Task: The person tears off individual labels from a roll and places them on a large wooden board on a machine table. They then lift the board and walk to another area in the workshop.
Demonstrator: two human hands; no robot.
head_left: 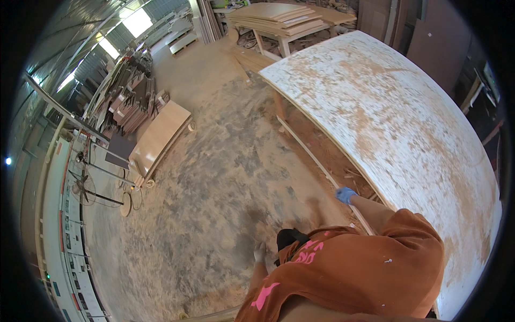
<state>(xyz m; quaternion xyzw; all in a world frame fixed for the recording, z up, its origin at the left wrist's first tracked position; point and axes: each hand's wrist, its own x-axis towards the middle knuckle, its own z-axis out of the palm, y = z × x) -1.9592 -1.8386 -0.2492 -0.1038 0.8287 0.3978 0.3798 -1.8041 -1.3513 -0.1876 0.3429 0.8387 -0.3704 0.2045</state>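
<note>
My right hand (345, 195), in a blue glove, reaches down beside the large table. Its fingers are closed at the pale wooden rail (308, 152) that runs low along the table's side. Lower in the view, my left hand (260, 252) hangs over the dusty floor, covered in a pale glove. Nothing shows in it, and its fingers look loosely extended. Above the rail lies the table's broad white top (370, 112), streaked with brown sawdust. Wood scraps (370, 193) and dust fill the space under its edge.
A low cart with a tan board (161, 137) stands at left, beside a standing fan (80, 185). Behind it lean stacks of brown panels (131, 104). More boards (273, 20) lie piled on a bench at the back. A long white machine (70, 231) lines the left wall.
</note>
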